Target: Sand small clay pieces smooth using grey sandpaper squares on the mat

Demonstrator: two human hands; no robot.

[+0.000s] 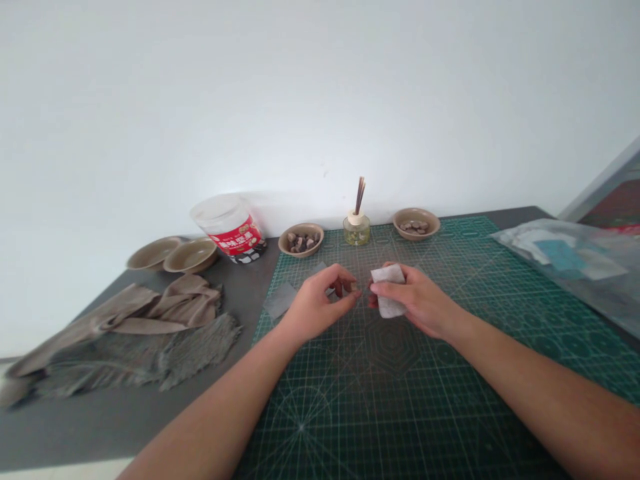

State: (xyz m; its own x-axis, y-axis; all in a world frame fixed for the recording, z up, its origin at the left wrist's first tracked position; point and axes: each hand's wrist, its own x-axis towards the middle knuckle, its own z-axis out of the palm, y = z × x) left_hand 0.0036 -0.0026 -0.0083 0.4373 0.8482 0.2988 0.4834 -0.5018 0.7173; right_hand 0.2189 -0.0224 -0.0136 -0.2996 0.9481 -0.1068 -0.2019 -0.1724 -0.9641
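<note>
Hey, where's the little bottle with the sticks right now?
In the head view, the bottle stands at the mat's far edge near the wall, between the two bowls of stones.

— What's cut off?
— The green gridded cutting mat (415, 413) at the bottom edge, and the clear plastic bag (595, 260) at the right.
— Can you read the red label (239, 237)?
— No, its print is too blurred.
— And the hands?
— The left hand (320, 301) partly covers thin grey sheets (281, 300); whether its fingertips hold anything, I can't tell. The off-white fabric piece (390, 291) hides some of the right hand's (413, 299) fingers.
</note>
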